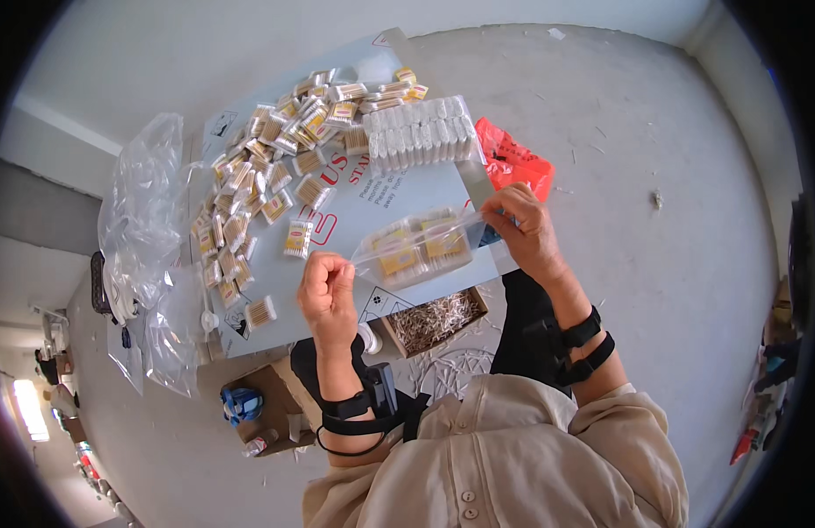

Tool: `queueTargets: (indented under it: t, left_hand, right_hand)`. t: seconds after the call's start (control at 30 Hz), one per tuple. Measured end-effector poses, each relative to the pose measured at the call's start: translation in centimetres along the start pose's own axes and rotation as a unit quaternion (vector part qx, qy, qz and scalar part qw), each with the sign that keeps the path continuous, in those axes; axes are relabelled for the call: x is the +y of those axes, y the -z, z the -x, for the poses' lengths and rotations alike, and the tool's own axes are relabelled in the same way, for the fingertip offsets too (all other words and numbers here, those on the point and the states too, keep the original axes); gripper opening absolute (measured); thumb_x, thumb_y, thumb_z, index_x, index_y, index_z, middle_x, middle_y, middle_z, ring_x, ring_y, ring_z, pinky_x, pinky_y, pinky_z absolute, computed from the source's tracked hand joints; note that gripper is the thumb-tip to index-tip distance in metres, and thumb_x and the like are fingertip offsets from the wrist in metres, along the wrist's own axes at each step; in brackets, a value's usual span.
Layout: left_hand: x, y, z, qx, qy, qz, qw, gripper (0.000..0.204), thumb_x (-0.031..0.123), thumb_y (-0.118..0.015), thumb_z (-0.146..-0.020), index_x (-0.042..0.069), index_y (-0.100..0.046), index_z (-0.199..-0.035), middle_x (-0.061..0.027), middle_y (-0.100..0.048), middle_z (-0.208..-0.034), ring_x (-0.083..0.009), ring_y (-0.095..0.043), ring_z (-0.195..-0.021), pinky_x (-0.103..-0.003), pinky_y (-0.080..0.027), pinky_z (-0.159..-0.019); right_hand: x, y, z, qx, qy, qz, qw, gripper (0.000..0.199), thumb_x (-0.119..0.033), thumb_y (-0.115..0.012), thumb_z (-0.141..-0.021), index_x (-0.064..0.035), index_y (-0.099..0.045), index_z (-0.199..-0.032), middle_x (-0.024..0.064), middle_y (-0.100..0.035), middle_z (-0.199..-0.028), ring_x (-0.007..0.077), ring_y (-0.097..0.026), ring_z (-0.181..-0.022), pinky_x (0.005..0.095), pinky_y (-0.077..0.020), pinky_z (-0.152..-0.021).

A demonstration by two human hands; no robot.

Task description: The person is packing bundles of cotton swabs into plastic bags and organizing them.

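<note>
A clear plastic bag (372,267) with several yellow-labelled packs of cotton swabs (442,239) inside lies at the near edge of the table. Its top edge is drawn out between my two hands. My left hand (328,295) pinches one corner between thumb and fingers. At the other corner my right hand (526,231) is closed on the plastic in the same way. One loose cotton swab pack (297,238) rests just beyond my left hand. Farther back, a clear-wrapped block of stacked packs (420,136) sits beside a large heap of loose packs (266,132).
The table (354,229) has a pale printed top. A red plastic bag (515,163) lies at its right edge, and clear plastic bags (148,194) hang at its left. Below stand a box of loose sticks (438,321) and an open cardboard box (288,392) with a blue item (241,404).
</note>
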State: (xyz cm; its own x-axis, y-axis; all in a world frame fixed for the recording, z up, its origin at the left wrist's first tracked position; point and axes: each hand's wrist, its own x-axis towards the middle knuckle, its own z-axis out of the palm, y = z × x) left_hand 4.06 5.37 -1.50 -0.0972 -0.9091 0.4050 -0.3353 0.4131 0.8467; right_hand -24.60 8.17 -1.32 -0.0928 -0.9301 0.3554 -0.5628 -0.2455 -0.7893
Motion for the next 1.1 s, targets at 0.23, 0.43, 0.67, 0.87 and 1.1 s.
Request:
queueTargets:
  t: [0.23, 0.43, 0.67, 0.87, 1.1]
  left_hand:
    - [0.4, -0.5, -0.3, 0.014, -0.049, -0.014, 0.999, 0.011, 0.002, -0.063, -0.089, 0.000, -0.054, -0.084, -0.0049, -0.054, -0.079, -0.0150, -0.050, -0.069, -0.025, -0.043, -0.062]
    - [0.8, -0.6, -0.4, 0.020, -0.054, -0.060, 0.997, 0.009, -0.004, -0.063, -0.085, 0.000, -0.055, -0.083, -0.0075, -0.056, -0.078, -0.0190, -0.054, -0.068, -0.028, -0.045, -0.062]
    - [1.1, -1.0, -0.2, 0.043, -0.047, -0.064, 0.996, 0.012, -0.010, -0.062, -0.080, 0.000, -0.055, -0.082, -0.0078, -0.057, -0.078, -0.0196, -0.056, -0.069, -0.029, -0.046, -0.062]
    - [1.2, -1.4, -0.2, 0.047, -0.037, -0.058, 0.997, 0.011, -0.008, -0.063, -0.080, 0.000, -0.055, -0.081, -0.0069, -0.056, -0.077, -0.0187, -0.055, -0.068, -0.028, -0.046, -0.063]
    - [0.8, -1.2, -0.1, 0.050, -0.033, -0.048, 0.997, 0.010, -0.003, -0.065, -0.084, 0.001, -0.056, -0.081, -0.0051, -0.058, -0.078, -0.0162, -0.054, -0.069, -0.027, -0.045, -0.062]
  right_hand:
    - [-5.5, -1.7, -1.1, 0.055, 0.200, 0.166, 0.964, 0.039, -0.010, -0.079, -0.064, -0.0069, -0.066, -0.101, 0.0061, -0.062, -0.113, 0.0302, -0.054, -0.106, 0.0440, -0.0429, -0.091]
    - [-8.2, -7.8, -2.5, -0.007, 0.239, 0.087, 0.967, 0.034, -0.011, -0.078, -0.061, -0.0072, -0.066, -0.092, 0.0027, -0.064, -0.103, 0.0258, -0.056, -0.100, 0.0394, -0.0423, -0.086]
    - [-7.9, -9.3, -3.4, -0.066, 0.278, 0.123, 0.950, 0.016, -0.012, -0.069, -0.066, -0.0055, -0.059, -0.075, 0.0040, -0.058, -0.082, 0.0233, -0.054, -0.088, 0.0363, -0.0419, -0.077]
    - [-6.6, -7.8, -3.2, -0.053, 0.309, 0.170, 0.934, 0.017, -0.017, -0.066, -0.067, -0.0046, -0.057, -0.074, 0.0055, -0.057, -0.082, 0.0232, -0.054, -0.086, 0.0355, -0.0422, -0.077]
    - [-4.4, -4.4, -2.9, -0.069, 0.296, 0.213, 0.928, 0.019, -0.017, -0.066, -0.067, -0.0047, -0.055, -0.076, 0.0060, -0.058, -0.085, 0.0240, -0.055, -0.091, 0.0369, -0.0426, -0.082]
